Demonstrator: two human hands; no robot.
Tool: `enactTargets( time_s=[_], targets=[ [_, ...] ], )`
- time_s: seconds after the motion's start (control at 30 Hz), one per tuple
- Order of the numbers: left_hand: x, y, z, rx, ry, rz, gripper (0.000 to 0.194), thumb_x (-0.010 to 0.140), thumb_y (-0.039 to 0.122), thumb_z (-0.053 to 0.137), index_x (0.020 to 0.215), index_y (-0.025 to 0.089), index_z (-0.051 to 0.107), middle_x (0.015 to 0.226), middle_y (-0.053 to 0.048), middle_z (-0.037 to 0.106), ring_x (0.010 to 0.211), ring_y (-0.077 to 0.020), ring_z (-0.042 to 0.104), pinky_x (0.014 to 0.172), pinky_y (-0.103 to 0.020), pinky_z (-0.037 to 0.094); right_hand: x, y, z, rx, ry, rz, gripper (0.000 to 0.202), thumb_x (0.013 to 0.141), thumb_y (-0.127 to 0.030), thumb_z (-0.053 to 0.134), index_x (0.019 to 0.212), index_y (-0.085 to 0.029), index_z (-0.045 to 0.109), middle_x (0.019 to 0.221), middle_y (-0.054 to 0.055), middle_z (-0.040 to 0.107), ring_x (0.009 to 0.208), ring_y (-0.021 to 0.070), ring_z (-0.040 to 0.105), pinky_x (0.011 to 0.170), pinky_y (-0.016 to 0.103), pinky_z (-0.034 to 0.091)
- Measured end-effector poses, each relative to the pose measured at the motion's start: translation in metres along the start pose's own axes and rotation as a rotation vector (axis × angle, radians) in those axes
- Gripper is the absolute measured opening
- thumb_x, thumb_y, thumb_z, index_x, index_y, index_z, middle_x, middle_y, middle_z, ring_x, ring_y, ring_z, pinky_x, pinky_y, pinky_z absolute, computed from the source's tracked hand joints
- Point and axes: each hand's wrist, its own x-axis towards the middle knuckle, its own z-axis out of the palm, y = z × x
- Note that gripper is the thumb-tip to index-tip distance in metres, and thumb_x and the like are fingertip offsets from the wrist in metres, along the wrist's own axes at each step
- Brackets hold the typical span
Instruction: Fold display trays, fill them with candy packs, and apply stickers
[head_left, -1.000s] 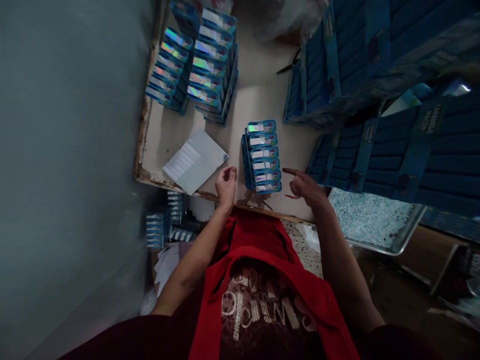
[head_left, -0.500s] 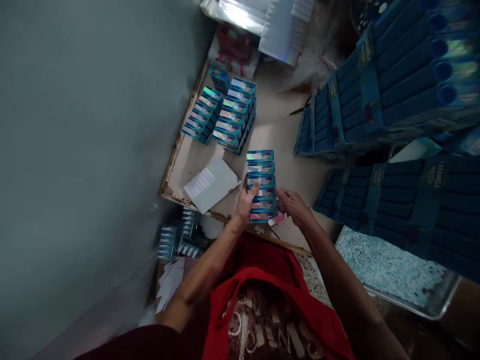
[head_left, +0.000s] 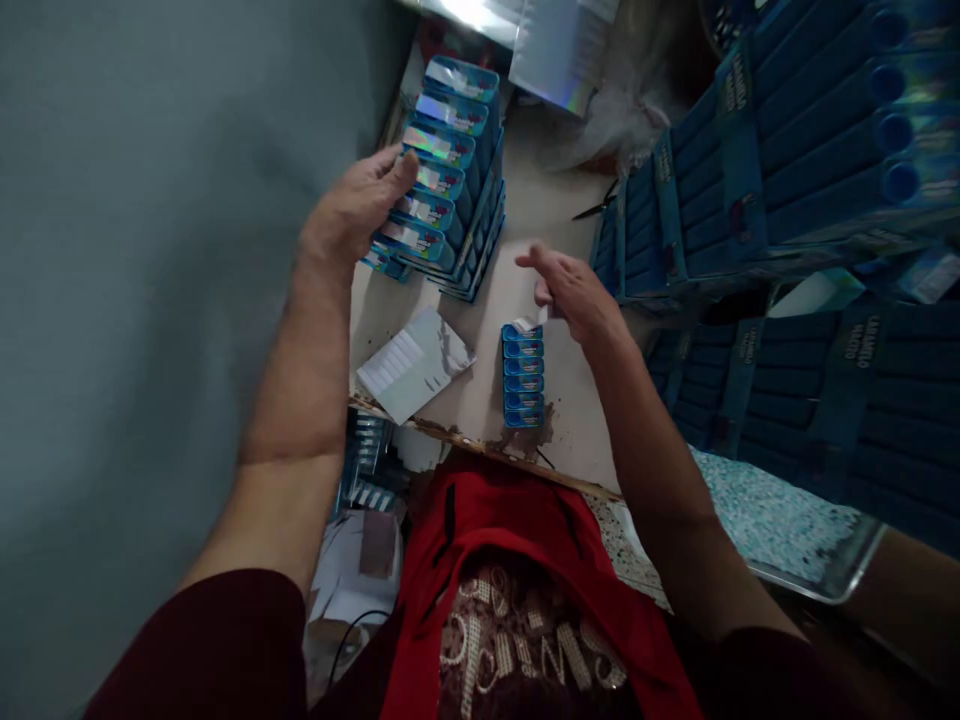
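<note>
Worn tabletop (head_left: 525, 270); left hand (head_left: 352, 205) grasps glossy boxes (head_left: 442, 150).

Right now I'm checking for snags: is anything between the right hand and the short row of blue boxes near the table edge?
Nothing visible. The right hand hovers just past the far end of the short row of blue boxes, and only bare table lies beside the row.

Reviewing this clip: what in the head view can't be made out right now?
- Print on the blue boxes: too small and dim.
- Left hand on the far box stack: fingers hidden behind the boxes, so the grip is unclear.
- White piece at the right hand: blurred, mostly covered by fingers.
- Blue cartons: cut off by the right edge.
</note>
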Motion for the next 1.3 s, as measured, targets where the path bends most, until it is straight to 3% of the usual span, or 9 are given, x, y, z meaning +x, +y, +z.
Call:
enactTargets(
  time_s=[0.17, 0.27, 0.33, 0.4, 0.53, 0.67, 0.9, 1.17, 1.3],
  targets=[
    [-0.054, -0.062, 0.005, -0.121, -0.038, -0.104, 0.069, 0.093, 0.069, 0.076, 0.143, 0.023, 0.066, 0.125, -0.013, 0.077, 0.122, -0.0292, 0.075, 0.102, -0.045, 0.063, -0.056, 0.053, -0.018, 0.202, 0.085, 0.131, 0.082, 0.064, -0.092, 0.082, 0.107, -0.023, 0.069, 0.067, -0.007, 0.055, 0.055, 0.0087, 0.042, 0.051, 0.023, 0.032],
    [-0.077, -0.093, 0.012, -0.242, -0.09, -0.188, 0.079, 0.078, 0.077, 0.085, 0.134, 0.023, 0.071, 0.124, -0.013, 0.077, 0.113, -0.028, 0.077, 0.095, -0.041, 0.065, -0.057, 0.07, -0.011, 0.225, 0.105, 0.156, 0.076, 0.065, -0.089, 0.083, 0.102, -0.024, 0.066, 0.069, -0.007, 0.056, 0.056, 0.0089, 0.042, 0.052, 0.023, 0.031],
    [-0.087, -0.107, 0.022, -0.366, -0.201, -0.264, 0.091, 0.065, 0.081, 0.091, 0.131, 0.023, 0.071, 0.124, -0.014, 0.077, 0.11, -0.0285, 0.077, 0.092, -0.04, 0.066, -0.052, 0.077, -0.006, 0.21, 0.099, 0.152, 0.075, 0.067, -0.09, 0.081, 0.101, -0.025, 0.065, 0.069, -0.007, 0.058, 0.055, 0.0088, 0.042, 0.052, 0.024, 0.031],
    [-0.091, -0.116, 0.033, -0.45, -0.277, -0.307, 0.097, 0.055, 0.075, 0.098, 0.132, 0.023, 0.07, 0.124, -0.014, 0.078, 0.109, -0.0286, 0.078, 0.09, -0.04, 0.066, -0.047, 0.082, -0.003, 0.176, 0.108, 0.133, 0.075, 0.067, -0.089, 0.081, 0.101, -0.025, 0.063, 0.071, -0.006, 0.06, 0.056, 0.0087, 0.043, 0.054, 0.024, 0.034],
    [-0.084, -0.119, 0.049, -0.348, -0.071, -0.302, 0.071, 0.057, 0.053, 0.104, 0.11, 0.019, 0.071, 0.101, -0.007, 0.081, 0.086, -0.0199, 0.078, 0.081, -0.032, 0.064, -0.045, 0.091, -0.005, 0.117, 0.131, 0.101, 0.076, 0.067, -0.082, 0.087, 0.11, -0.025, 0.061, 0.074, -0.005, 0.063, 0.064, 0.012, 0.055, 0.06, 0.026, 0.041],
    [-0.074, -0.121, 0.052, -0.269, 0.045, -0.32, 0.051, 0.069, 0.055, 0.097, 0.092, 0.017, 0.072, 0.087, -0.005, 0.08, 0.073, -0.0171, 0.076, 0.07, -0.029, 0.063, -0.041, 0.108, -0.008, 0.081, 0.141, 0.064, 0.078, 0.055, -0.053, 0.099, 0.116, -0.024, 0.06, 0.075, -0.006, 0.067, 0.071, 0.0163, 0.063, 0.068, 0.029, 0.049],
    [-0.043, -0.151, 0.054, -0.051, 0.204, -0.265, 0.027, 0.083, 0.044, 0.087, 0.084, 0.019, 0.078, 0.076, -0.001, 0.077, 0.067, -0.0139, 0.073, 0.063, -0.023, 0.057, -0.011, 0.136, 0.002, -0.133, 0.439, -0.049, 0.043, 0.069, -0.037, 0.08, 0.106, -0.022, 0.063, 0.078, -0.004, 0.072, 0.077, 0.0187, 0.07, 0.076, 0.031, 0.052],
    [-0.019, -0.165, 0.05, -0.059, 0.245, -0.306, 0.016, 0.082, 0.035, 0.087, 0.082, 0.02, 0.08, 0.073, 0.002, 0.074, 0.064, -0.012, 0.068, 0.064, -0.024, 0.053, 0.004, 0.147, 0.015, -0.369, 0.484, -0.078, 0.031, 0.08, -0.031, 0.072, 0.108, -0.024, 0.062, 0.085, -0.002, 0.072, 0.081, 0.0186, 0.07, 0.082, 0.031, 0.05],
    [-0.012, -0.171, 0.047, -0.16, 0.171, -0.411, 0.016, 0.083, 0.032, 0.087, 0.08, 0.019, 0.078, 0.071, 0.002, 0.073, 0.065, -0.0113, 0.067, 0.064, -0.023, 0.052, 0.003, 0.151, 0.016, -0.483, 0.499, -0.126, 0.029, 0.082, -0.031, 0.069, 0.11, -0.025, 0.061, 0.088, -0.001, 0.073, 0.085, 0.0213, 0.068, 0.087, 0.035, 0.051]
  ],
)
